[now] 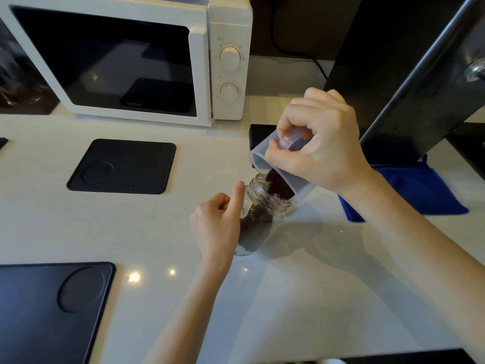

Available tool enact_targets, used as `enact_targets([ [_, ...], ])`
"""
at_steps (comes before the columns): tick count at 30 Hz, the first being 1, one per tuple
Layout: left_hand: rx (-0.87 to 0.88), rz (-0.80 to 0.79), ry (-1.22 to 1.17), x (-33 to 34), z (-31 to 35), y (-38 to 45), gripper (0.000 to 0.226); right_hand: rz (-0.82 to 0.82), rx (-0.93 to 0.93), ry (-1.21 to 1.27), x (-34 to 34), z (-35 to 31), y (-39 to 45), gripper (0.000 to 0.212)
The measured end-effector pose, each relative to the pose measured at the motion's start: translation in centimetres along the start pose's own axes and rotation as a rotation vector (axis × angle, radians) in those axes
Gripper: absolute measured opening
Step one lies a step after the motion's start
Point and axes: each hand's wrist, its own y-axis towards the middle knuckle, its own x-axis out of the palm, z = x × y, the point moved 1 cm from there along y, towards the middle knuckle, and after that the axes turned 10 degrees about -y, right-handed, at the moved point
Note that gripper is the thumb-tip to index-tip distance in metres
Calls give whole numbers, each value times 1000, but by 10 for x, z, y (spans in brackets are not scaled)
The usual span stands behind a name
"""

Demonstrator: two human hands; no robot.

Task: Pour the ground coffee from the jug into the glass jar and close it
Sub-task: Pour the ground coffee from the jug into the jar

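A clear glass jar stands on the white counter and is tilted slightly, with dark ground coffee piled inside. My left hand grips its left side, the index finger pointing up beside the rim. My right hand holds the handle of a translucent plastic jug, tipped steeply with its lip over the jar's mouth. Ground coffee slides from the jug into the jar. No lid is in sight.
A white microwave stands at the back. Two black mats lie on the counter, one at centre left and one at the near left. A blue cloth lies right of the jar, under a dark appliance.
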Motion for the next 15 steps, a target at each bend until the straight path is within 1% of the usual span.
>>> enact_targets([
  [15, 41, 3, 10, 2, 0, 0, 59, 35, -18, -12, 0, -4, 1, 25],
])
